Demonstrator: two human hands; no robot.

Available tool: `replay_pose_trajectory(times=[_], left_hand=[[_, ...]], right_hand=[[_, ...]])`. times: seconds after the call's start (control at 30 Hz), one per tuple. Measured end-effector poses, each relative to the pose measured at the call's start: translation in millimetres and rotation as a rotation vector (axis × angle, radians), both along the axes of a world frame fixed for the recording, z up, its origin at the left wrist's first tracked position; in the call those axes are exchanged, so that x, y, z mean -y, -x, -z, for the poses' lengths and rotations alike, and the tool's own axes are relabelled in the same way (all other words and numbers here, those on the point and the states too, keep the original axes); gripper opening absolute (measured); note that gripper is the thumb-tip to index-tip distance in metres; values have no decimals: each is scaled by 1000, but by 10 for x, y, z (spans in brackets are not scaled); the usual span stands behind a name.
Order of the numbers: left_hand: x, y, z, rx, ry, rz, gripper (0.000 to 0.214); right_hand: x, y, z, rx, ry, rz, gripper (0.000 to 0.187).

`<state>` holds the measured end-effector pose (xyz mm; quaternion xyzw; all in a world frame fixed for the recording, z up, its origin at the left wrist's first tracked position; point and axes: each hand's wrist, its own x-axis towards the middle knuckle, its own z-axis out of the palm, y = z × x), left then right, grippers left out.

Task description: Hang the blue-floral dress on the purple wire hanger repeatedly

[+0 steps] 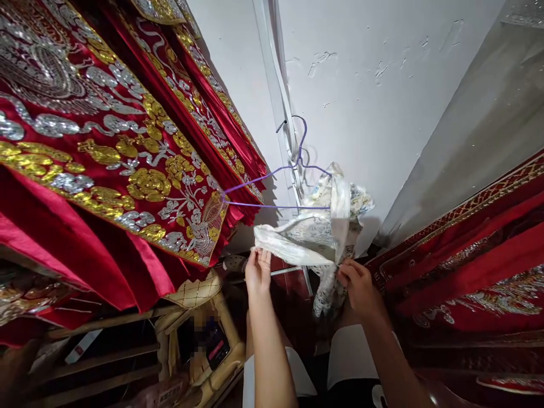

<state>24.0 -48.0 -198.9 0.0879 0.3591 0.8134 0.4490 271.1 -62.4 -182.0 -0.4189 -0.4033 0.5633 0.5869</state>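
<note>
A purple hanger (pixel 276 205) hangs by its hook from a white strip (pixel 280 85) on the wall. Over the hanger's right end lies one side of a pale floral garment (pixel 314 226) with wide white straps; its other side is off the hanger. My left hand (pixel 259 266) pinches the end of the garment's loose white strap (pixel 289 246), below the hanger's bare left end. At the lower right of the garment, my right hand (pixel 356 280) has its fingers pinched on the cloth where the white bands meet. The patterned lower part droops beside that hand.
Red robes (pixel 140 153) with gold and silver embroidery hang at left, close to the hanger. More red embroidered cloth (pixel 476 283) is at right. A bamboo chair (pixel 227 340) stands low at left, with a phone (pixel 217 347) on it. A white wall (pixel 361 113) is behind.
</note>
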Motion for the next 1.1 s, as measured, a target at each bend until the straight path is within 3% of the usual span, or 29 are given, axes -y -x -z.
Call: replay_pose_trajectory(times=[0.1,0.17,0.3,0.43,0.53,0.63,0.73,0.83,0.9,0.97,1.0,1.1], left_hand=[[248,-150,104,-65,16,-71,16],[370,-291,65,-181,-3,-75,23],[538,-717,-209,-470,-66,52,29],[638,-1063,-477,-834,-72,218,24],[634,-1048,-557,-1090,-79,241,22],[563,-856,-571,-1164,-79,233,21],[507,-683,-578,-1140,-21,476,34],[524,-623,-593,-1252,19,838,34],[567,-617,-611,-1390,35,969,28],[614,-597,-653,-1545,102,997,27],[635,-574,-688,-1629,163,979,26],[675,-460,-839,-1905,384,881,24]], right_hand=[[35,-147,199,74,74,-46,35],[14,-169,245,156,89,-98,39],[-36,17,158,245,28,-172,39],[-34,296,-4,29,71,-530,65],[-60,369,-98,-70,66,-709,62],[-161,305,-223,62,-54,-822,47],[-353,169,-435,264,-280,-688,24],[-654,45,-703,322,-589,-380,13],[-918,14,-861,255,-703,-156,15],[-1205,46,-956,201,-704,13,20],[-1343,83,-972,206,-676,35,24],[-1653,231,-905,330,-590,-94,28]])
